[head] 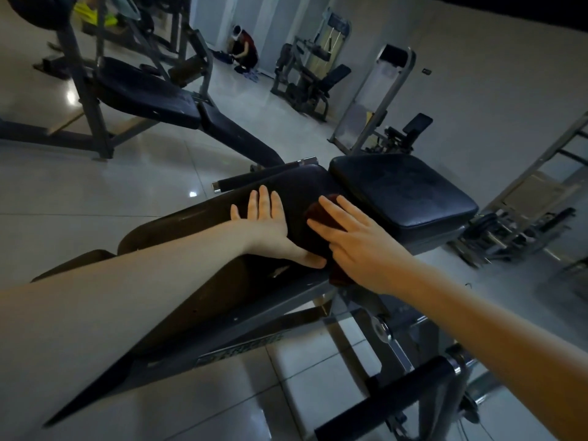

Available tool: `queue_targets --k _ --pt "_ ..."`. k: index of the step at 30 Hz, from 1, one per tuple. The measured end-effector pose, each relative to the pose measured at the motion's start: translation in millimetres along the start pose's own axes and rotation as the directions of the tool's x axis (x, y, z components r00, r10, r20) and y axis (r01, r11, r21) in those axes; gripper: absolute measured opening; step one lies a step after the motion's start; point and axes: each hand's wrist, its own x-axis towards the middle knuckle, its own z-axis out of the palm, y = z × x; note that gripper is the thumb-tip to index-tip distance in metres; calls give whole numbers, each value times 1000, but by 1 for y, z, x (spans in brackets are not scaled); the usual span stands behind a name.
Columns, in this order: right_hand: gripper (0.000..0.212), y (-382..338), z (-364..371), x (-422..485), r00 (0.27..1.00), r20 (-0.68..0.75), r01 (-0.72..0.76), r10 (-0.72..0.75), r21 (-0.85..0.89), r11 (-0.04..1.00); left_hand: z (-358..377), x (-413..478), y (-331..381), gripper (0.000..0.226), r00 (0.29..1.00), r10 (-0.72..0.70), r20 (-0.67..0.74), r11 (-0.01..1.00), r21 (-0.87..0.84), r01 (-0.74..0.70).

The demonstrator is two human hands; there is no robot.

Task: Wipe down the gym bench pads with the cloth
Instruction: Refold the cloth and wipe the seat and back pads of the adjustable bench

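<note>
- The two bare forearms reach in from the bottom corners, over a black foam roller on the bench frame at lower right.
- The long back pad runs away from the camera. It is black and dull, with a few pale scuffs near its right edge.
- The left hand lies flat on this pad with fingers straight and thumb stretched toward the other hand. It grasps nothing and looks to be steadying.
- The right hand presses down with straight, spread fingers on the cloth, neither pinching nor curling round it.
- The cloth is dark red and bunched. It lies on the far right part of the back pad, close to the gap before the seat, and a fold seems to hang off the pad's edge below the wrist.
- Step in hand, as I judge it: wiping the upper end of the back pad.
- The next move calls for steady downward pressure while sliding the cloth across the gap.
- The seat pad looks untouched, glossy and faintly smeared.
- Farther off are another bench and a crouching person.
</note>
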Motion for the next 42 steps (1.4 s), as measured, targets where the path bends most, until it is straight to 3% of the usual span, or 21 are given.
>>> queue_targets --k 2,7,14,19,21,23,29,35,42 --pt "47 5 -1 16 999 -29 -15 15 -28 999 1 3 -1 154 1000 0 1 1000 -2 0" --pt "52 21 -6 86 986 -52 -155 159 73 985 0 3 -3 153 1000 13 22 999 -47 -12" --pt "52 27 -12 137 957 -29 -287 290 82 955 1 -4 -2 149 1000 15 -9 998 -59 -16" --pt "50 14 -6 95 980 -47 -191 194 60 980 0 -10 1 147 1000 4 -26 998 -62 -5" --pt "36 6 -5 58 998 -35 -56 53 -80 995 2 -11 2 148 999 3 -43 999 -48 -5" --pt "32 -2 -7 24 999 -44 -11 4 -147 989 2 -10 1 147 999 11 -53 999 -43 -13" --pt "57 -17 -14 1 957 -92 -255 276 193 948 5 0 -4 152 999 25 -44 999 -25 -26" --pt "63 13 -1 72 965 -92 -237 244 75 969 4 4 -5 152 1000 23 -3 998 -58 -23" --pt "51 20 -15 131 939 -65 -330 338 115 937 0 -5 -3 146 999 32 -9 998 -56 -32"
